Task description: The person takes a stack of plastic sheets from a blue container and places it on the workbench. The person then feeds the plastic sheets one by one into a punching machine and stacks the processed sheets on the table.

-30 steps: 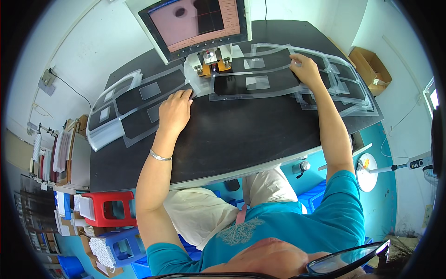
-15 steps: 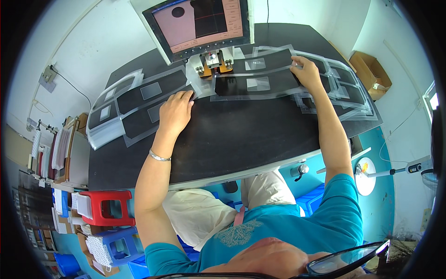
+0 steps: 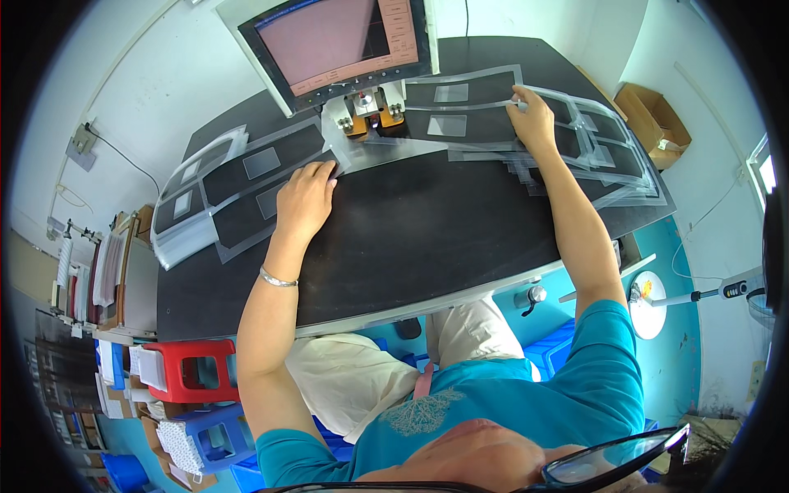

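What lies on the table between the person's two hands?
In the head view, a clear plastic sheet spans from the left hand to the right hand, under the small orange fixture.

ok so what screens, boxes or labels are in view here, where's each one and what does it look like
Monitor: far edge of the black table, tilted, white frame, pinkish-grey picture with an orange side panel.
Cardboard box: on the floor right of the table, brown, open top.
Clear sleeves: by the left hand, dark sheets with pale rectangular labels.
More sleeves: fanned out by the right hand.
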Demonstrator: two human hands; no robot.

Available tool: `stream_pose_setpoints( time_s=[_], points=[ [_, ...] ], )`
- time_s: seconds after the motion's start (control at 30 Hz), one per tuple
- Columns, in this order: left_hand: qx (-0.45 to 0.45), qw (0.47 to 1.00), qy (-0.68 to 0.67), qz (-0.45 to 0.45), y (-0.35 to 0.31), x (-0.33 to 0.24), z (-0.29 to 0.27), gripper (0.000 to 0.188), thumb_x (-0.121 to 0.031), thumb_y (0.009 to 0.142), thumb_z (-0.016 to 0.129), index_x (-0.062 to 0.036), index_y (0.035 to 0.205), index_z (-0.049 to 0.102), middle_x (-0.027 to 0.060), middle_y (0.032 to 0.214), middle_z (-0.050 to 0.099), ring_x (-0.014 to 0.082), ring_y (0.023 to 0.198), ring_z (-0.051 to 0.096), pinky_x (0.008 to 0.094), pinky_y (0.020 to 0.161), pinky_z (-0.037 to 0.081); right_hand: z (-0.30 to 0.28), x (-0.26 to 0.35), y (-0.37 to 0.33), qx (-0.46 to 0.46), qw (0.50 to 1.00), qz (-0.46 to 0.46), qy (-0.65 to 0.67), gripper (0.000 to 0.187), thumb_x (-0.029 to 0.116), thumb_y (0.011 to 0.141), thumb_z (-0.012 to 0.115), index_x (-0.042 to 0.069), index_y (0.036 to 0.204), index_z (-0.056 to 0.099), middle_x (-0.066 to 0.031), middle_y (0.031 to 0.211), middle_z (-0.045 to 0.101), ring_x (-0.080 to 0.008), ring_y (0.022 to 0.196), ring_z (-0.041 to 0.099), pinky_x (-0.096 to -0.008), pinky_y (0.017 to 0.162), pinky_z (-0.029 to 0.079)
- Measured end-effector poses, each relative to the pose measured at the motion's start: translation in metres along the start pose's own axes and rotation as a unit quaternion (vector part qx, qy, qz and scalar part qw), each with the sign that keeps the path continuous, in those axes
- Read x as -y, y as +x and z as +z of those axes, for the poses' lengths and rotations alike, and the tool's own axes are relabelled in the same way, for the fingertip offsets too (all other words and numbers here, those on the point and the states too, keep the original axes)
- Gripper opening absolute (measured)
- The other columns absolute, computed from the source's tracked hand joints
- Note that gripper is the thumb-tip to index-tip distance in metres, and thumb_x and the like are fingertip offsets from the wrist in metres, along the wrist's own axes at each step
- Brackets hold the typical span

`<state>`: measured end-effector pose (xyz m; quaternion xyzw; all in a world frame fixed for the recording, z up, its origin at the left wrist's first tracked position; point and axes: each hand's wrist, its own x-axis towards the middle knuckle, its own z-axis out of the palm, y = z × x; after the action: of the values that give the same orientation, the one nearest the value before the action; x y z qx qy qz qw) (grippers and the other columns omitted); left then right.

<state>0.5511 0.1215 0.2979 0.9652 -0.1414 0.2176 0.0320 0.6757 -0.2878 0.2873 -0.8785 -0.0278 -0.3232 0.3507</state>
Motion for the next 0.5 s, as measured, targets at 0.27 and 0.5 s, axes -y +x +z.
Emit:
stream_pose_setpoints(
  time_s=[0.27,0.5],
  points=[
    [0.008,1.0,-0.002,-0.006,0.0004,-0.002,-0.0011,0.032,-0.021,0.094,0.062,-0.011,0.125,0.063,0.005,0.121,0.066,0.0271,0.111,0.063,0.0388,0.088,0.054,0.0031,-0.0047,0.0003,-0.013,1.0,-0.012,-0.007,0.044,0.019,0.086,0.067,0.003,0.126,0.064,-0.012,0.115,0.07,-0.0296,0.117,0.064,-0.0372,0.099,0.049],
    [-0.017,1.0,-0.004,0.009,-0.0012,0.0,0.003,0.031,-0.018,0.091,0.066,-0.0081,0.12,0.064,0.007,0.119,0.065,0.026,0.108,0.064,0.0387,0.086,0.056,0.0001,0.0002,-0.0024,-0.008,1.0,-0.023,-0.005,0.043,0.024,0.089,0.068,0.003,0.126,0.064,-0.013,0.116,0.069,-0.0305,0.114,0.064,-0.0379,0.099,0.048]
  ],
)
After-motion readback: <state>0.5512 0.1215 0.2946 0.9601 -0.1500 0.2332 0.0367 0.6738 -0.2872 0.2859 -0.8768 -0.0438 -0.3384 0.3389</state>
